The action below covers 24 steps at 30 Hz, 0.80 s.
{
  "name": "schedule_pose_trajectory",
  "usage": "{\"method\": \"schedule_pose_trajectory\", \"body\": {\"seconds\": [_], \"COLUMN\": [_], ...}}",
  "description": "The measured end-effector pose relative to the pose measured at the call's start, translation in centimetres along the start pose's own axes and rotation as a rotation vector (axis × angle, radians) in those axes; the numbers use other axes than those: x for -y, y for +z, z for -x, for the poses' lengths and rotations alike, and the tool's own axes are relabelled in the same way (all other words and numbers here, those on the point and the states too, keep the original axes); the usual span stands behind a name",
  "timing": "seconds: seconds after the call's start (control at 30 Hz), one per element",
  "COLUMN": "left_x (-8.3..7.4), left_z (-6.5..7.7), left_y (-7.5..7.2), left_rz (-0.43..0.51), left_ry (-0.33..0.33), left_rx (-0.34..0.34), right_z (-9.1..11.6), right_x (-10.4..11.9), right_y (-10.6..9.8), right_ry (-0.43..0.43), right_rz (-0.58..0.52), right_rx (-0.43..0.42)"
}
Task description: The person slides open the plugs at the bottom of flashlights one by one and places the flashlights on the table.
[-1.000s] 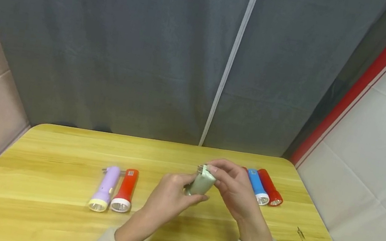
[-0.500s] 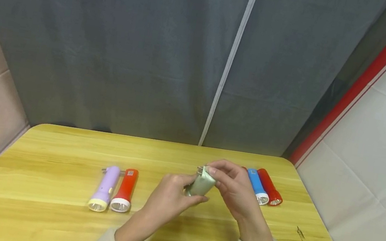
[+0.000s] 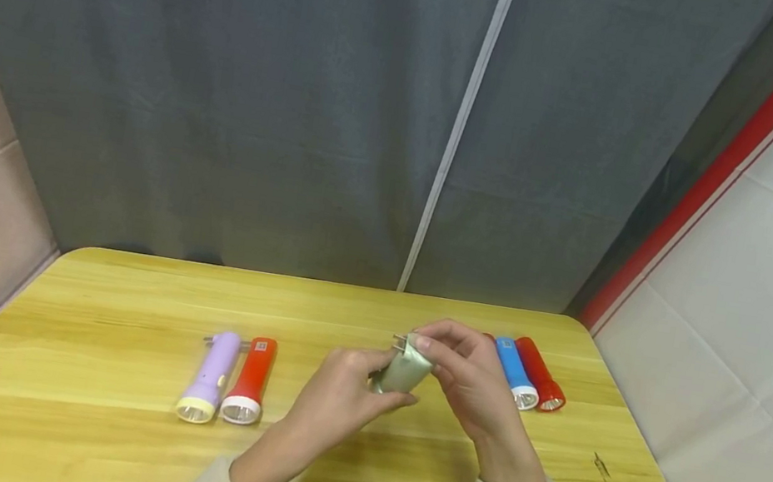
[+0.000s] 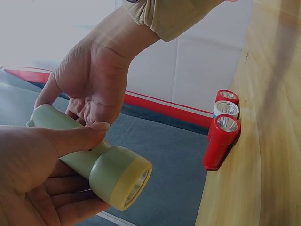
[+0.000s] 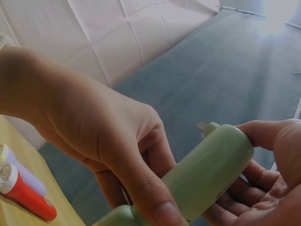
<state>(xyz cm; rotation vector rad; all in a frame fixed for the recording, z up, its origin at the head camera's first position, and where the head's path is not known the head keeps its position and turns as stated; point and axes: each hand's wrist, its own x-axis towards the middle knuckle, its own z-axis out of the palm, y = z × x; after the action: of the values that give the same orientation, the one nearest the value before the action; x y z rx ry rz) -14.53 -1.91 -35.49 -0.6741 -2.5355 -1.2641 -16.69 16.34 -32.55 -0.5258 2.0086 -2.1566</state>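
A pale green flashlight (image 3: 405, 372) is held over the middle of the table. My left hand (image 3: 338, 392) grips its body, thumb on the near side. In the left wrist view its yellow-rimmed lamp head (image 4: 123, 181) points down to the right, beyond the fingers. My right hand (image 3: 473, 385) holds the tail end with thumb and fingers. Two metal plug pins (image 3: 399, 342) stick out sideways from that end; in the right wrist view the pins (image 5: 202, 126) show beside the tail. Fingers cover part of the body.
A purple flashlight (image 3: 213, 374) and a red one (image 3: 251, 380) lie at the left of the wooden table (image 3: 61, 425), pins showing between them. Behind my right hand lie a blue flashlight (image 3: 516, 373) and a red one (image 3: 541, 375), with another red one partly hidden.
The green flashlight's tail has turned slightly, and its pins stand out more clearly to the left. Both hands stay almost in the same place; the table's other flashlights have not moved.
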Motion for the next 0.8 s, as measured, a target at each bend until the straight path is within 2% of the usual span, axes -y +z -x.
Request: {"method": "schedule_pose_trajectory", "body": {"seconds": [0.43, 0.8], "left_x": [-0.11, -0.08], "left_z": [0.04, 0.04], "left_y": [0.01, -0.06], "left_rz": [-0.031, -0.027], "left_ry": [0.029, 0.006], "left_rx": [-0.024, -0.007], "right_z": [-0.14, -0.08], "right_x": [-0.20, -0.18], "right_y": [-0.01, 0.13], "right_ry": [-0.003, -0.003], "right_rz": [0.007, 0.025], "right_rx": [0.008, -0.038]}}
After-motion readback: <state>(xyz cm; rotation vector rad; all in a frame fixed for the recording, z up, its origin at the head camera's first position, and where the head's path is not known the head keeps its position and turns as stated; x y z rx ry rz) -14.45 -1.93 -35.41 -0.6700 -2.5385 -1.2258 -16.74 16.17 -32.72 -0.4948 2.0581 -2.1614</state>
